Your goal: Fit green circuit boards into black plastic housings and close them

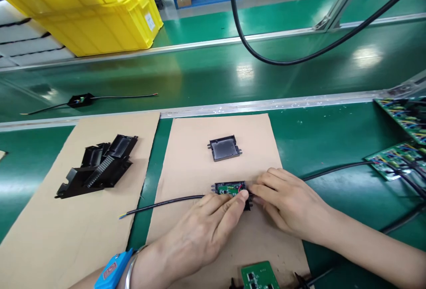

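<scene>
A small black plastic case (218,186) with a green circuit board inside lies on the middle cardboard sheet. My left hand (208,224) is closed over its near side, the thumb pressing near the right end beside a red wire. My right hand (288,200) pinches the black cable (319,174) where it meets the case's right end; its fingertips are partly hidden. Another black cable (166,202) runs left from the case to bare coloured wire ends. Beyond the case sits a black cover (225,148), its hollow side up.
Several black case parts (100,164) are piled on the left cardboard (43,231). A green circuit board (259,275) lies at the near edge; more wired boards (396,160) are at right. A wired case (80,100) rests beyond the metal rail. Yellow crates (100,22) stand behind.
</scene>
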A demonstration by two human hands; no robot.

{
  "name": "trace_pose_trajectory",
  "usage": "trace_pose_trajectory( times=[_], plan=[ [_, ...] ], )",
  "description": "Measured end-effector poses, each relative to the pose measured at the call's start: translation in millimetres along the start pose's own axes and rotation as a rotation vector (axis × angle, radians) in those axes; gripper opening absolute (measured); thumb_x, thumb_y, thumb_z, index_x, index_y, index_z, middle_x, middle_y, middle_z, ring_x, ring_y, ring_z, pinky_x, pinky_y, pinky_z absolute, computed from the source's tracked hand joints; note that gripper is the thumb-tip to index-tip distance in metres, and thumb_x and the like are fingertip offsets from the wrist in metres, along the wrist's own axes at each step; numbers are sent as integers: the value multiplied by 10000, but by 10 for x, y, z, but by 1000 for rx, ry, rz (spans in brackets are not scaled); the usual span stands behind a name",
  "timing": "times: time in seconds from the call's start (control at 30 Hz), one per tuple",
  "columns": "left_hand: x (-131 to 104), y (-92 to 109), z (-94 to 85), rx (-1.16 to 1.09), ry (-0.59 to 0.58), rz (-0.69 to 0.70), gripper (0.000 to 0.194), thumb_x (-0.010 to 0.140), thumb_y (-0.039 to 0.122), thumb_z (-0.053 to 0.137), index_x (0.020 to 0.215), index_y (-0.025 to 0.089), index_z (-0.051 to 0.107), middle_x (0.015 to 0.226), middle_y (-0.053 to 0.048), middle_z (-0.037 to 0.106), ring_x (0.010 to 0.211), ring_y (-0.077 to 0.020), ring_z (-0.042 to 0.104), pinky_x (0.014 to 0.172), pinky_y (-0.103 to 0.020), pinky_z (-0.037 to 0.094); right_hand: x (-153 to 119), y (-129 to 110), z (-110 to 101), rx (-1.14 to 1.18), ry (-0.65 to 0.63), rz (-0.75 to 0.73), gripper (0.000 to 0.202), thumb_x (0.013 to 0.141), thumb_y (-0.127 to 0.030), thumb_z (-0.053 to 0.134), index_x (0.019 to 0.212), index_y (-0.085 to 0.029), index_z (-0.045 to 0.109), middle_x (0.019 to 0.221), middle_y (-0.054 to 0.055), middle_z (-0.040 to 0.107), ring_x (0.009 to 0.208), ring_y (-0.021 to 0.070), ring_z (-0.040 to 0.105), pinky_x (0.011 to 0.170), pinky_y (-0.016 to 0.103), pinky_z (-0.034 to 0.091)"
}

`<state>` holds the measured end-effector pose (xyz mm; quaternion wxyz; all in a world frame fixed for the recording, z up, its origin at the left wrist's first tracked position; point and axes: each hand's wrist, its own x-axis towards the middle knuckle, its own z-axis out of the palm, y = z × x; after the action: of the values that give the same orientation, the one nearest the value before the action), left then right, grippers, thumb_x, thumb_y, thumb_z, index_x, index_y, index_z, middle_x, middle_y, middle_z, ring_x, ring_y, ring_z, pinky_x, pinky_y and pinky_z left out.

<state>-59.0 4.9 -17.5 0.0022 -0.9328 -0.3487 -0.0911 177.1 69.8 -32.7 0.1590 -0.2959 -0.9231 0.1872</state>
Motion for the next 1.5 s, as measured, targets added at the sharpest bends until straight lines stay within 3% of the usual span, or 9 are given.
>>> trace_pose_trajectory(
  times=[0.27, 0.43, 0.67, 0.83, 1.03, 1.13, 1.27, 1.37, 1.5],
  plan=[
    [71, 154, 111, 85, 70, -95, 395, 936, 6, 273, 1277, -38, 468, 1132, -184, 678, 1067, -218, 626, 910, -317, 521, 2, -80, 152, -33, 50, 3, 288, 849, -5, 386, 850, -114, 653, 762, 83, 547, 708, 206, 425, 643, 347, 418],
    [96, 203, 38, 55, 66, -169, 394, 955, 22, 240, 1295, -21, 434, 1117, -191, 671, 1063, -206, 634, 897, -296, 538, -38, -62, 198, 41, 94, -4, 285, 854, 3, 382, 842, -120, 639, 768, 82, 536, 722, 196, 440, 636, 317, 426],
    [34, 235, 107, -64, 70, -143, 586, 850, -56, 256, 1434, -13, 232, 1152, -222, 633, 1073, -241, 616, 888, -377, 561, -13, -55, 231, -16, 87, 7, 252, 869, -23, 413, 893, -116, 646, 812, 85, 565, 790, 199, 496, 718, 320, 462],
    [25, 165, 107, -199, 47, -173, 657, 787, -34, 335, 1433, 54, 253, 1318, -216, 556, 1192, -265, 572, 954, -434, 536, 3, -55, 234, -84, 94, -43, 251, 898, -42, 424, 919, -111, 665, 824, 85, 591, 806, 204, 516, 727, 320, 464],
    [-268, -77, -287, -255, 154, -455, 505, 905, 169, 465, 1383, 174, 302, 1251, -128, 623, 1218, -247, 554, 1008, -464, 483, -139, 58, -201, -96, 1, -11, 207, 878, -200, 593, 1074, -162, 650, 900, 69, 606, 903, 213, 556, 805, 334, 474],
    [-472, -153, -270, -118, 51, -496, 360, 870, 196, 522, 1228, 193, 485, 1173, -109, 625, 1091, -259, 592, 913, -449, 521, -278, 188, -375, -175, -92, 65, 181, 823, -182, 645, 1004, -184, 649, 900, 71, 600, 875, 236, 563, 763, 365, 469],
    [-586, -196, -164, -2, 49, -510, 178, 924, 161, 403, 921, 198, 578, 949, -70, 639, 854, -214, 621, 777, -371, 531, -394, 348, -421, -238, -81, 78, 158, 869, -72, 491, 879, -188, 598, 863, 55, 604, 791, 207, 571, 705, 340, 447],
    [-493, -412, -273, 48, 90, -556, 211, 949, 182, 369, 888, 202, 571, 881, -54, 639, 758, -199, 625, 673, -319, 513, -290, 526, -581, -242, -1, 100, 201, 932, -115, 399, 941, -195, 583, 882, 47, 637, 776, 198, 589, 701, 340, 449],
    [17, -1106, -519, 144, 167, -645, 204, 960, 217, 393, 942, 188, 595, 939, -79, 637, 861, -237, 630, 741, -353, 504, 187, 1027, -1067, -316, 145, 123, 213, 941, -203, 424, 1010, -206, 626, 991, 62, 681, 885, 214, 625, 778, 342, 469]
  ],
)
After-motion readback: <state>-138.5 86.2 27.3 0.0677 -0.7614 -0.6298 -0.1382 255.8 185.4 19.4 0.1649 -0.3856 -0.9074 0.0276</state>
